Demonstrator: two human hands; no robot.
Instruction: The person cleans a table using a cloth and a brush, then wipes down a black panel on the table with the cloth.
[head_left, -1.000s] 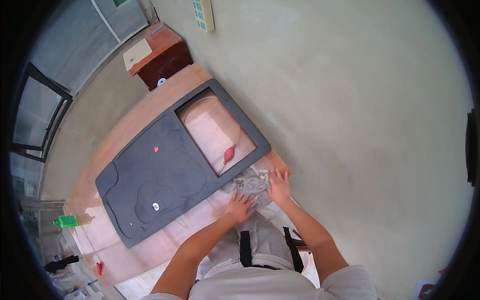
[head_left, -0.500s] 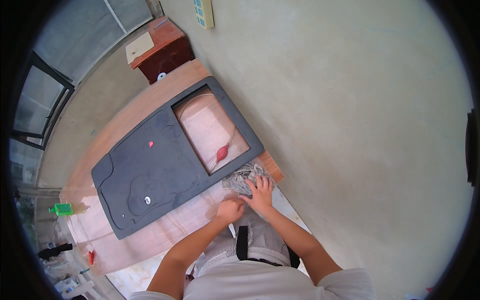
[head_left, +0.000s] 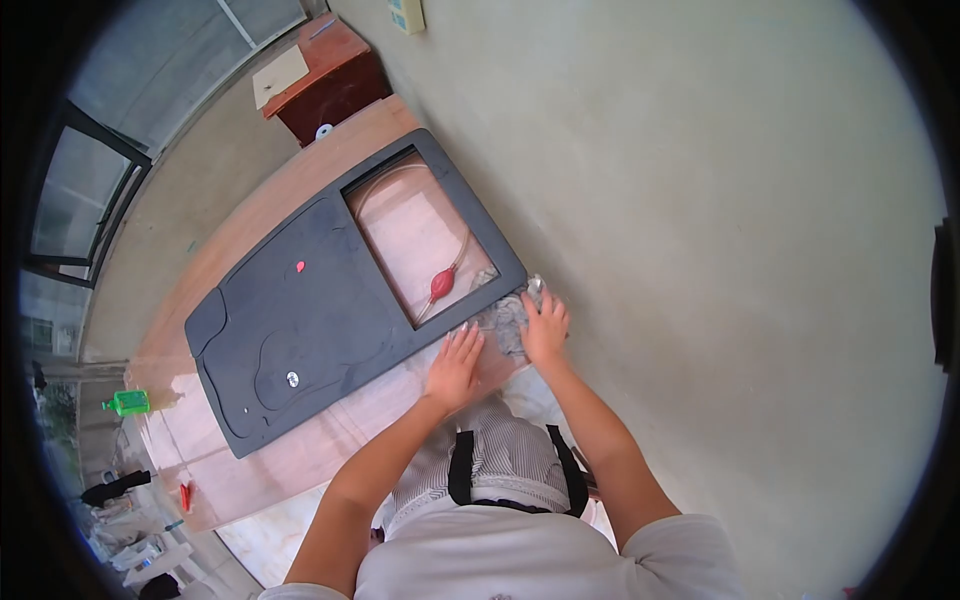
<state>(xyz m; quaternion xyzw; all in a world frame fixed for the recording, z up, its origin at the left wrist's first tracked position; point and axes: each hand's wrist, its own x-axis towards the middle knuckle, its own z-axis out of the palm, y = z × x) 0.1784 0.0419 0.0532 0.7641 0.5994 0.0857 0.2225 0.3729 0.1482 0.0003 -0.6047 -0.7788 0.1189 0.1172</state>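
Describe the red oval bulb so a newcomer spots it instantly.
Find the large dark-grey panel lying on the pinkish table. Inside its rectangular opening, near the edge closest to the left hand, is the red oval bulb. Unlike the small pinkish-red spot on the panel, it meets a thin pale tube.

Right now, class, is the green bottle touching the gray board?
Apart: the head view shows a strip of tabletop between the green bottle and the gray board.
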